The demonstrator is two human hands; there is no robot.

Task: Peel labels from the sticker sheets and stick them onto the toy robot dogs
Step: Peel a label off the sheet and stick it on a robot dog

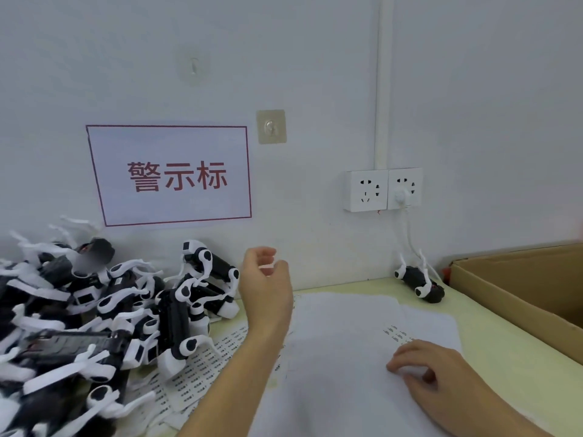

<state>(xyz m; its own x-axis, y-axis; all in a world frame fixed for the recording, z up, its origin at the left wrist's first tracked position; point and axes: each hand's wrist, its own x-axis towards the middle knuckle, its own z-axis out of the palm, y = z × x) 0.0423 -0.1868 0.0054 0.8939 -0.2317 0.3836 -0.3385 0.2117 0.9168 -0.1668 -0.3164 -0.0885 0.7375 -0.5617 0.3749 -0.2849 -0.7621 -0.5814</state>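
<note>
A heap of black and white toy robot dogs covers the left of the table. My left hand hangs raised beside the heap, fingers loosely curled, holding nothing that I can make out. White sticker sheets lie spread in the middle, with a few printed labels left near the right edge. My right hand rests on the top sheet, fingertips touching it just below those labels. More label sheets stick out from under the heap. One toy dog lies alone at the back right.
An open cardboard box stands at the right edge of the yellow-green table. On the wall are a red-bordered sign, two adhesive hooks, and a double socket with a white cable plugged in.
</note>
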